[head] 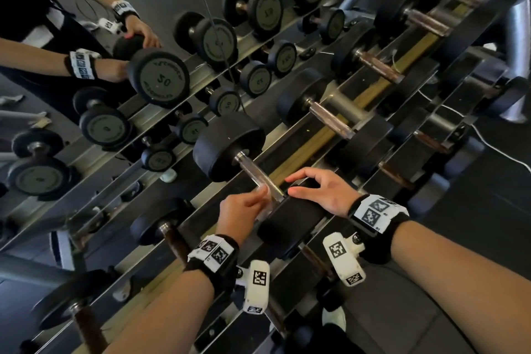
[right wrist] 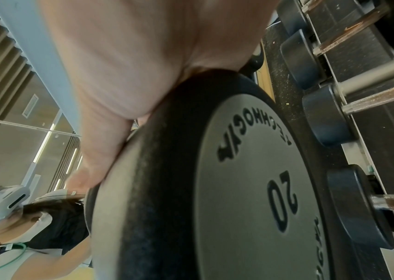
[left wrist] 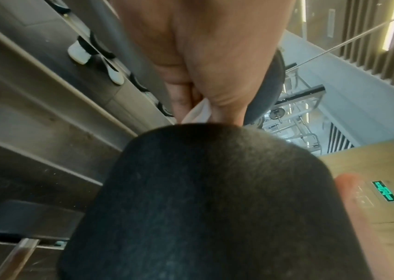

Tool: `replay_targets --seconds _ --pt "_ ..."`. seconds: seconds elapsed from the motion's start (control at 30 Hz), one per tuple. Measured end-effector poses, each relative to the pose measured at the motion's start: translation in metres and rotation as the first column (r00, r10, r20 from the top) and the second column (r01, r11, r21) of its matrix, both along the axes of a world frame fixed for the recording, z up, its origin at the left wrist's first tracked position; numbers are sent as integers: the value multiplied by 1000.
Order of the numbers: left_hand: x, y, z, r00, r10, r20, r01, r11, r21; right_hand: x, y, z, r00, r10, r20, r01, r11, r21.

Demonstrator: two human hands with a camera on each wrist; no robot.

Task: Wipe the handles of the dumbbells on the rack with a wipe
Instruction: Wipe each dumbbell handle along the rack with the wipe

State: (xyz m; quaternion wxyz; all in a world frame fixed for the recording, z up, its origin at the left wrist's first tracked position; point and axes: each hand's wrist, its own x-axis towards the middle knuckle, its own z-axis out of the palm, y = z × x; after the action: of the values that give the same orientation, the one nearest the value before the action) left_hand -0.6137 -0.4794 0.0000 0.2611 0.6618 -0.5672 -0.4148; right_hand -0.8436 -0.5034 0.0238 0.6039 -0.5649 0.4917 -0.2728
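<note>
A black dumbbell lies on the rack [head: 298, 164], its steel handle [head: 255, 175] running between the far head [head: 228, 149] and the near head [head: 290, 224]. My left hand [head: 244, 205] pinches a white wipe [head: 263, 198] against the handle's near end; the left wrist view shows the wipe [left wrist: 198, 111] between the fingers, above the black head [left wrist: 215, 199]. My right hand [head: 319, 190] rests on top of the near head, fingers spread. In the right wrist view the palm [right wrist: 124, 75] lies on the rim of the head, whose end plate [right wrist: 251, 189] is marked 20.
More dumbbells with brownish handles [head: 330, 118] [head: 376, 64] sit further right along the rack. Smaller ones [head: 172, 236] lie on the lower tier. A mirror [head: 158, 80] behind the rack reflects the dumbbells and my arms. Dark floor [head: 474, 195] lies right.
</note>
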Motion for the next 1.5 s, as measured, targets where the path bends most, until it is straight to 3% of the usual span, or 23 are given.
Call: replay_targets --seconds 0.07,0.17,0.23,0.5,0.6,0.7,0.8,0.87,1.0,1.07,1.13,1.23,1.27,1.37,1.5 --pt "5 -6 7 995 83 -49 -83 996 -15 0 0 1 1000 -6 9 6 1000 0" --pt "13 -25 14 941 321 -106 -329 942 -62 0 1 0 1000 -21 11 21 1000 -4" --pt "9 -35 14 935 336 -116 -344 937 -64 0 0 -1 999 -25 21 25 1000 8" --pt "-10 -7 -5 990 115 -76 -114 993 25 0 2 -1 998 -32 58 31 999 22" --pt "-6 4 0 999 -29 -38 31 997 71 1 3 -1 997 -35 64 33 999 17" --pt "-1 4 13 935 -319 152 316 948 46 0 3 -2 998 -47 49 46 999 6" --pt "1 -2 26 849 -444 286 447 893 57 1 5 0 998 -61 -14 60 998 -19" --pt "4 -5 34 864 -420 279 433 901 18 2 9 0 993 -66 -95 59 995 -75" --pt "22 -13 49 984 -128 128 142 984 -112 3 16 -4 976 -96 -196 69 988 -139" --pt "26 -21 55 986 -45 159 79 972 -220 5 19 -3 971 -110 -214 80 986 -145" --pt "24 -28 57 968 -63 242 139 940 -312 6 22 0 967 -113 -228 82 987 -142" --pt "13 -37 53 889 -236 393 371 874 -313 7 30 1 956 -132 -263 90 982 -165" --pt "10 -40 47 811 -326 485 491 830 -263 6 33 0 951 -138 -275 89 979 -182" --pt "10 -43 25 437 -472 765 754 657 -25 6 42 -3 946 -146 -288 77 969 -236" --pt "17 -53 21 308 -565 766 837 544 64 6 43 -5 945 -173 -276 102 962 -254"
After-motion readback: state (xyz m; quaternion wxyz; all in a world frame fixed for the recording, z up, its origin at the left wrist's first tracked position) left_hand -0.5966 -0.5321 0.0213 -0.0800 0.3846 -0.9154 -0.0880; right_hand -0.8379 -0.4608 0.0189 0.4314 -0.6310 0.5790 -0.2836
